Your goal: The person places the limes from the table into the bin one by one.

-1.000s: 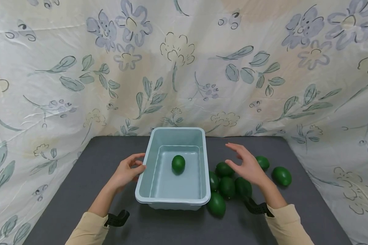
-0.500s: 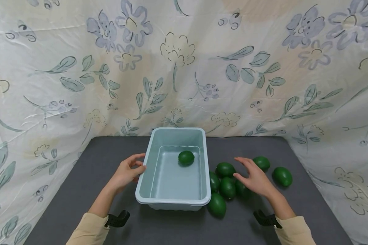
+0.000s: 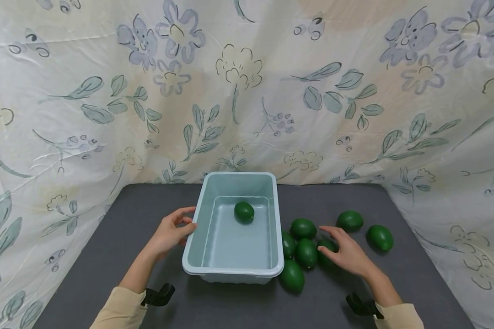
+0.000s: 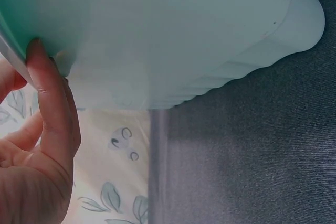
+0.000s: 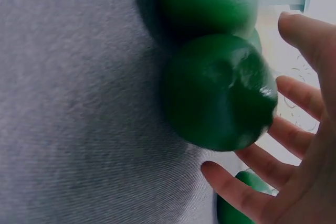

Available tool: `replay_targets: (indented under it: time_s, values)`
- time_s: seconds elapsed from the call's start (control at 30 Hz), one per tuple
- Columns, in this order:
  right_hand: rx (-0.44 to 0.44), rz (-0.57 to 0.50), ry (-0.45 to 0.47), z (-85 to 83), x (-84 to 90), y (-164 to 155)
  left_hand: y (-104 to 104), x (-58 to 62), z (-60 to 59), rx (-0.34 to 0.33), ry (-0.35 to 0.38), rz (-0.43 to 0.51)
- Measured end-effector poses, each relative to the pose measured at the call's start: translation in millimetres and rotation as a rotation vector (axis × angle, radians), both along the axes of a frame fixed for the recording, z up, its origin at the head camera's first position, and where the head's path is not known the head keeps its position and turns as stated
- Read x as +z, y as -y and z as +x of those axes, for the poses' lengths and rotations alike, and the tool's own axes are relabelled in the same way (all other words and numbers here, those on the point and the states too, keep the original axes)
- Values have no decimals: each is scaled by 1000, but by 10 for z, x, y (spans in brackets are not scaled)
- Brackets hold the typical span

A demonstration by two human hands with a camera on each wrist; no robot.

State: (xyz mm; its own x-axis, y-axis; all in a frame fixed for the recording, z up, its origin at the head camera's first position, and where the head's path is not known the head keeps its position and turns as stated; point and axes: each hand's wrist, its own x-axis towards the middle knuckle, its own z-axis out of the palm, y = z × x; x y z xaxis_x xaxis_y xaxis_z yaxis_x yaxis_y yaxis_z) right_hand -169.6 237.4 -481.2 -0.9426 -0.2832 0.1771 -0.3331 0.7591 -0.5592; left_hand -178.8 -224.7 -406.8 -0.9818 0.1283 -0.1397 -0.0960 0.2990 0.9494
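A pale blue-green plastic bin (image 3: 232, 270) stands on the dark table with one green lime (image 3: 244, 212) lying on its floor. My left hand (image 3: 170, 230) pinches the bin's left rim; in the left wrist view its fingers (image 4: 52, 98) reach under the lip. To the right of the bin, several limes are bunched together. Over the rightmost lime (image 3: 327, 246) of that bunch hovers my right hand (image 3: 347, 251), thumb and fingers spread. The right wrist view has this lime (image 5: 218, 93) large between the parted fingers, which hold nothing.
Two more limes, one near the back (image 3: 350, 221) and one farther right (image 3: 380, 237), lie beyond the right hand. The bunch sits against the bin's right side, its front lime (image 3: 292, 276) by the near corner. A floral cloth (image 3: 238, 114) hangs behind the table (image 3: 156, 196).
My right hand has moved down and to the right, from above the bunch to its rightmost lime. The lime inside the bin has rolled around. My left hand stays at the rim.
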Motion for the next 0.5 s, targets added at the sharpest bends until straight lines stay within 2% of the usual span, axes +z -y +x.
replay_targets:
  time_s: [0.5]
  values:
    - [22, 13, 37, 62, -111, -44, -5, 9, -1, -2, 1, -3]
